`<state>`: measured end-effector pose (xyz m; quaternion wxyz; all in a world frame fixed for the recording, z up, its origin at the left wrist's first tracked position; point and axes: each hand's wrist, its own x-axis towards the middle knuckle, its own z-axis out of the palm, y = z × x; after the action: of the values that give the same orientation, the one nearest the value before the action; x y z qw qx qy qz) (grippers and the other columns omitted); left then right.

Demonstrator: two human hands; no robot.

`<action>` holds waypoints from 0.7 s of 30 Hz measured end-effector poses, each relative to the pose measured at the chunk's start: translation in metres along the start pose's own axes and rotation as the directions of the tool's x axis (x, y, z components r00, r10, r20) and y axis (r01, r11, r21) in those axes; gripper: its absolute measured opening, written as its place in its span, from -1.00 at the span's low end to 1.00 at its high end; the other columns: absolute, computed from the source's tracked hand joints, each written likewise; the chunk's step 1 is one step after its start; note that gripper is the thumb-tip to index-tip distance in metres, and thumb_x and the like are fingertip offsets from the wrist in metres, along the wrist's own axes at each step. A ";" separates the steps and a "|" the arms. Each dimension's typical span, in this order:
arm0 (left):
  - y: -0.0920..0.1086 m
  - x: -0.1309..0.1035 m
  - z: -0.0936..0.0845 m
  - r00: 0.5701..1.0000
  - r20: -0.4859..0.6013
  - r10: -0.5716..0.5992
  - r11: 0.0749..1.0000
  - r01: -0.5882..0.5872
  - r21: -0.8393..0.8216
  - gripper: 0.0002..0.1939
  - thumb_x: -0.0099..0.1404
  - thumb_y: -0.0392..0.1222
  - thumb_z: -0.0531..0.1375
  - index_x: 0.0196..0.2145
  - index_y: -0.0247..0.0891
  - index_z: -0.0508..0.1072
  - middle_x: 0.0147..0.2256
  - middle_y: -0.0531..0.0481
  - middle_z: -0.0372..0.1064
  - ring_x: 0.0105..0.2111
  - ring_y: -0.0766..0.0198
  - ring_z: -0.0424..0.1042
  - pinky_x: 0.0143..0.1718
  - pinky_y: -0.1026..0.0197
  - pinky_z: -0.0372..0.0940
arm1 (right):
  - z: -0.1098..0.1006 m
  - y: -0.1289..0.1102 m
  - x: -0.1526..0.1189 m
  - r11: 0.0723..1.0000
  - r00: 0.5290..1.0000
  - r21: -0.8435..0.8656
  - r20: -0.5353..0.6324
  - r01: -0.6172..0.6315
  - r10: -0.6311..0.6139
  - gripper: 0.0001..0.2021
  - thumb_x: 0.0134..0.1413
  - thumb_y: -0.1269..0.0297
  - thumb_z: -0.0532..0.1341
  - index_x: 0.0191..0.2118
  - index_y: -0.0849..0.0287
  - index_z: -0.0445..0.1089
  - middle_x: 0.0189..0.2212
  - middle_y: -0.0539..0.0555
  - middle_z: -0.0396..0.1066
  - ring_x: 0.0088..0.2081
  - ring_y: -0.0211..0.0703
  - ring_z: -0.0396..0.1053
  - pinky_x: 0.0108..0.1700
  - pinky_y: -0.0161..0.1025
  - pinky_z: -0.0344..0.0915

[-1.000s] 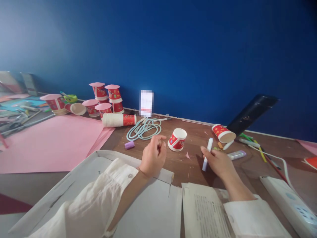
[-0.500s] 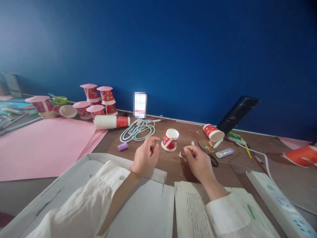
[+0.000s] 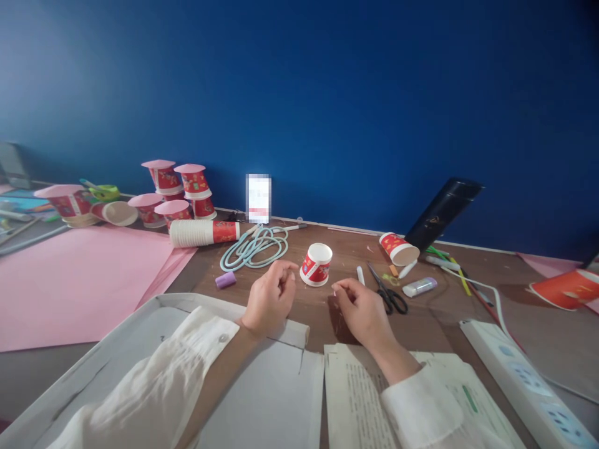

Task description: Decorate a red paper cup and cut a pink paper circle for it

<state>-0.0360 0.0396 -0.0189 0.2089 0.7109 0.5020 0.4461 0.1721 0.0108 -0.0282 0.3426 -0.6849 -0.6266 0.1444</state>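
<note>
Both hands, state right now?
Left hand: partly open, loosely curled, nothing visibly held.
Right hand: closed in a pinch; can't tell whether it holds something small.

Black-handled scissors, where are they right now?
In the head view, the black-handled scissors lie on the table right of centre, just past the right hand, between a white pen and a purple-ended tube.

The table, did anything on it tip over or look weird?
Yes. A red cup lies on its side beside the slanting black cylinder, and a tipped cup lies at the left, near the pink-topped cups. They look odd because the standing cup near the left hand isn't tipped.
</note>
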 end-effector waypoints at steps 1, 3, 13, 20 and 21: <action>0.000 0.001 0.000 1.000 -0.005 -0.003 1.000 0.003 0.007 -0.80 0.33 -0.19 0.03 -0.13 -0.20 0.38 -0.56 0.19 0.20 -0.55 0.36 0.22 -0.39 0.30 0.14 | 0.000 0.000 0.000 1.000 1.000 0.006 -0.003 0.003 -0.003 -0.71 0.19 0.01 0.12 -0.28 0.04 0.50 -0.54 -0.02 0.49 -0.46 -0.11 0.42 -0.40 -0.25 0.18; -0.001 0.002 0.001 1.000 -0.011 -0.015 1.000 0.015 0.019 -0.80 0.32 -0.20 0.03 -0.14 -0.20 0.38 -0.56 0.18 0.19 -0.54 0.35 0.23 -0.39 0.30 0.15 | -0.001 -0.001 0.000 1.000 1.000 0.021 -0.011 0.011 -0.011 -0.72 0.20 0.02 0.12 -0.28 0.05 0.50 -0.51 0.00 0.51 -0.44 -0.10 0.44 -0.38 -0.24 0.21; -0.004 0.007 0.005 0.988 0.042 -0.148 0.987 0.145 0.066 -0.76 0.31 -0.25 0.02 -0.11 -0.18 0.40 -0.51 0.12 0.33 -0.44 0.27 0.36 -0.33 0.25 0.17 | 0.011 -0.008 0.010 0.911 0.960 0.403 -0.277 0.093 0.025 -0.49 0.05 -0.03 0.30 0.03 0.15 0.29 -0.19 0.14 0.44 -0.30 -0.10 0.46 -0.27 -0.15 0.41; -0.002 0.009 0.005 0.982 0.068 -0.177 0.983 0.172 0.066 -0.76 0.31 -0.25 0.03 -0.10 -0.16 0.39 -0.48 0.10 0.37 -0.41 0.25 0.38 -0.32 0.23 0.16 | 0.019 -0.023 0.032 0.936 0.958 0.329 -0.285 0.129 -0.032 -0.19 -0.09 -0.08 0.37 0.24 0.18 0.17 0.14 0.31 0.31 0.14 0.13 0.31 0.13 0.12 0.30; -0.003 0.010 0.005 0.982 0.068 -0.177 0.983 0.172 0.069 -0.75 0.30 -0.26 0.04 -0.10 -0.16 0.39 -0.47 0.10 0.37 -0.41 0.24 0.38 -0.32 0.23 0.15 | 0.022 -0.025 0.034 0.938 0.964 0.324 -0.263 0.121 -0.033 -0.15 -0.11 -0.09 0.38 0.26 0.18 0.15 0.17 0.32 0.29 0.18 0.14 0.28 0.17 0.13 0.26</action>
<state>-0.0321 0.0502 -0.0195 0.2435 0.6864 0.5679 0.3835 0.1452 0.0493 -0.0194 0.5373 -0.6038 -0.5702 0.1471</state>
